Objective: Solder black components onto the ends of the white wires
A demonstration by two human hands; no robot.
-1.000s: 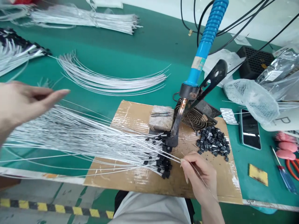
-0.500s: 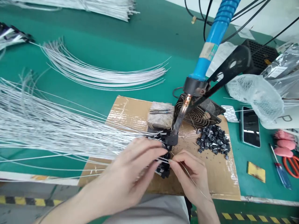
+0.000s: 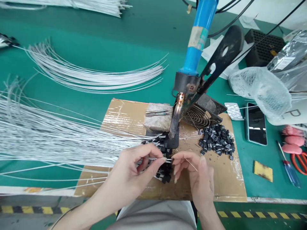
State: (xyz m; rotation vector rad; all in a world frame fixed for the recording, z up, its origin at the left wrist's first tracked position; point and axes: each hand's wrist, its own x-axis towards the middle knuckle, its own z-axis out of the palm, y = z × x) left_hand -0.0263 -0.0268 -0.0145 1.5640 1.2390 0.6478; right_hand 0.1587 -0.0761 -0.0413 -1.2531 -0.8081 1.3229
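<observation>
White wires [image 3: 169, 159], just a couple, are low centre of the head view, over the cardboard [image 3: 229, 180], pinched in L hand [image 3: 133, 174]: thumb & index tips closed on them, short ends poking out on the R side. R hand [image 3: 198, 177] is just beside those ends, fingers loosely curled, thumb well apart from index tip; can't tell if its fingertips touch the ends. Thin wire [image 3: 191, 164] runs across R hand; can't tell how firmly it's gripped.

Big wire bundle [image 3: 59, 134] spreads from L edge of view twd the middle, its R end on the cardboard by a cluster of black blocks [image 3: 166, 178], partly hidden behind L hand. Cardboard sits on a green surface [image 3: 107, 41]. Soldering iron [image 3: 190, 60] w/ blue handle slants down from the top, tip just above the hands' work area, black bracket alongside. Pale block [image 3: 155, 123] stands just L of the tip, a few thin rods [image 3: 157, 113] on top. Small fan [image 3: 200, 115] is behind the tip to the R; in front of it, heap of small black caps [image 3: 217, 140].

Further R on the surface: phone [image 3: 256, 126], yellow sponge [image 3: 263, 171], screwdriver [image 3: 290, 172], orange scissors [image 3: 299, 163], clear plastic bag [image 3: 261, 84]. Upper L, curved wire bunch [image 3: 96, 78], well apart from both hands.
</observation>
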